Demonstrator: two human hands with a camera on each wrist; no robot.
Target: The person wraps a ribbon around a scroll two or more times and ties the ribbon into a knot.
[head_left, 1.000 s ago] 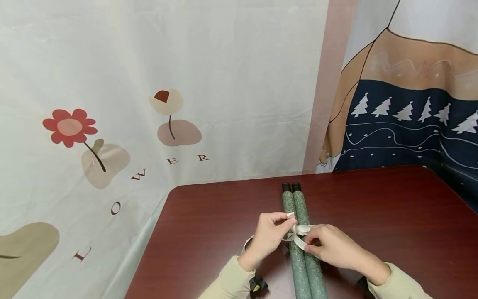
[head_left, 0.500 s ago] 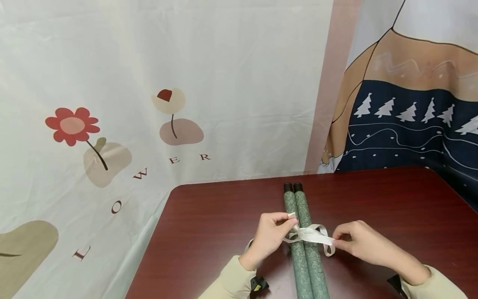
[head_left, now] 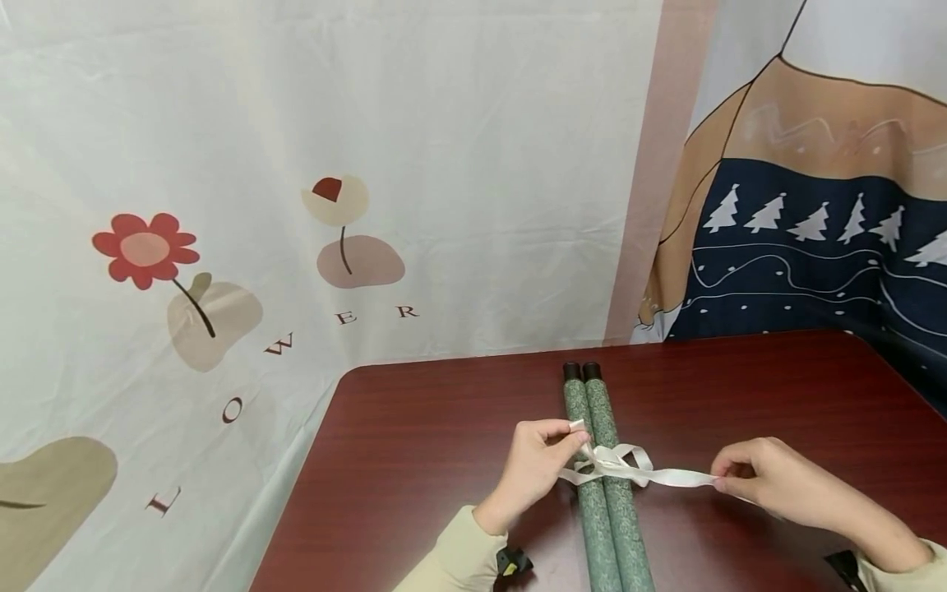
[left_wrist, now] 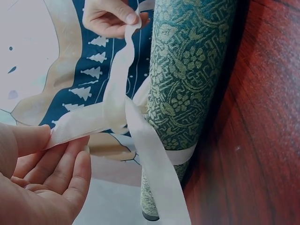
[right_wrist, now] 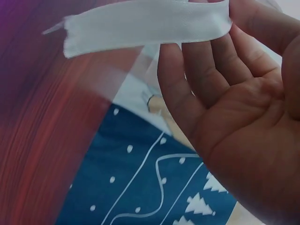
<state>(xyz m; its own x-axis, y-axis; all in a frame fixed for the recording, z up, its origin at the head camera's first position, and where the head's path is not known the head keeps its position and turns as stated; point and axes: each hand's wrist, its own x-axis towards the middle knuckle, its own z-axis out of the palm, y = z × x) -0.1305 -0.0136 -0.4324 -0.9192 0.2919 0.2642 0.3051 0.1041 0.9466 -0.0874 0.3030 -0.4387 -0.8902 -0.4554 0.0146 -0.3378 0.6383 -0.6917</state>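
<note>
Two green patterned rolls (head_left: 611,522) with black end caps lie side by side on the table, like rolled scrolls. A white ribbon (head_left: 681,478) goes round them, with a loose loop and a knot on top. My left hand (head_left: 527,470) pinches one piece of ribbon between thumb and fingers, just left of the knot. Out to the right, my right hand (head_left: 787,485) pinches another length, drawn nearly straight from the knot. In the right wrist view, the frayed ribbon end (right_wrist: 117,28) sticks out past my fingers. The left wrist view shows a ribbon tail (left_wrist: 157,168) hanging in front of the roll.
The dark red tabletop (head_left: 414,460) spreads to both sides of the rolls. Behind it hangs a pale printed curtain (head_left: 481,205) with flowers and letters, and a navy part (head_left: 784,271) with white trees. A small black object (head_left: 512,562) is by my left sleeve.
My right hand has moved well to the right from the knot, pulling its ribbon length out and making the loop on the right smaller. My left hand has stayed nearly in place.
</note>
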